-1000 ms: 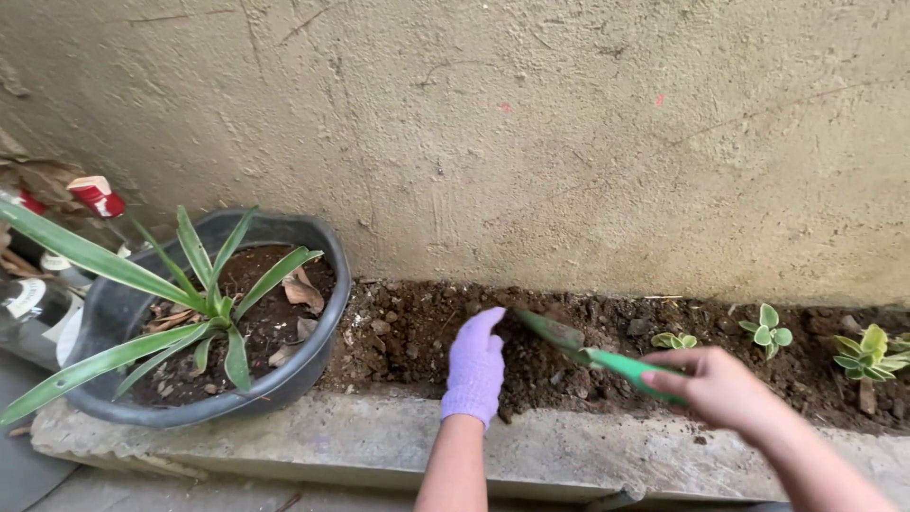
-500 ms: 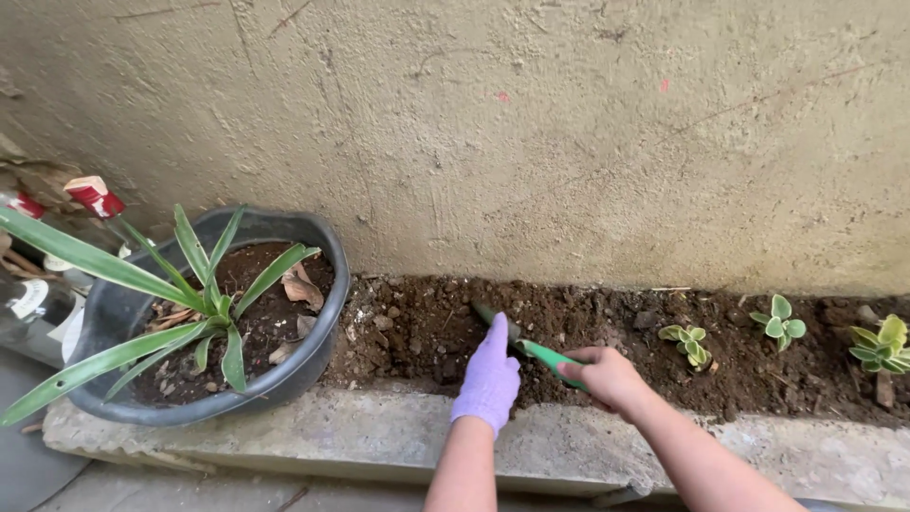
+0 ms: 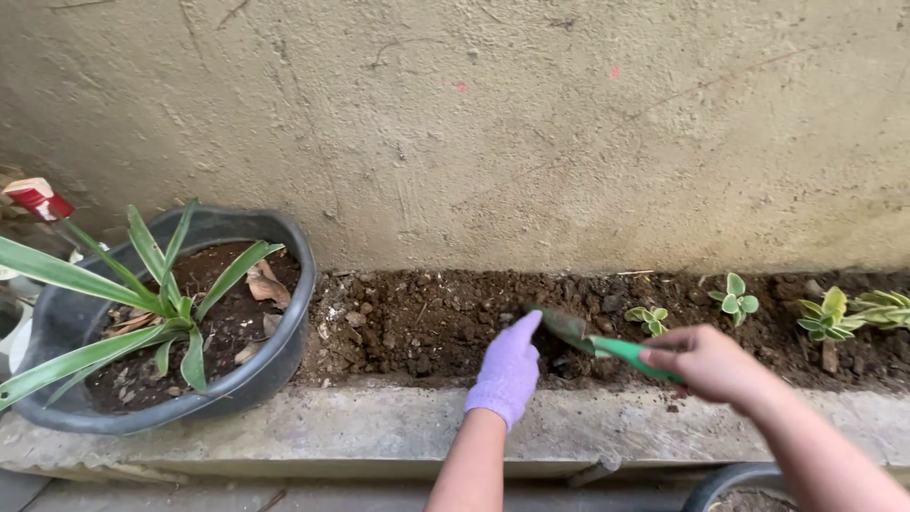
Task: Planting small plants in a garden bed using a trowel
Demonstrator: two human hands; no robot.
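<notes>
My left hand [image 3: 507, 373], in a lilac glove, rests flat on the dark soil of a narrow bed [image 3: 427, 322] along the wall, fingers together and pointing up-right. My bare right hand [image 3: 711, 363] grips the green handle of a small trowel [image 3: 592, 339]. Its soil-covered blade lies just right of my left fingertips, low over the earth. Small pale-edged seedlings [image 3: 647, 319] [image 3: 734, 295] stand in the bed to the right of the trowel.
A dark round pot [image 3: 284, 327] with a long-leaved green plant [image 3: 142, 294] sits at the left on the concrete ledge [image 3: 379, 427]. A rough plaster wall [image 3: 493, 133] backs the bed. More seedlings [image 3: 834, 318] grow at far right. Another pot's rim [image 3: 730, 479] shows at the bottom.
My right hand drew the trowel back to the right and lifted its blade out of the soil. My left hand stayed on the earth. The view shifted right.
</notes>
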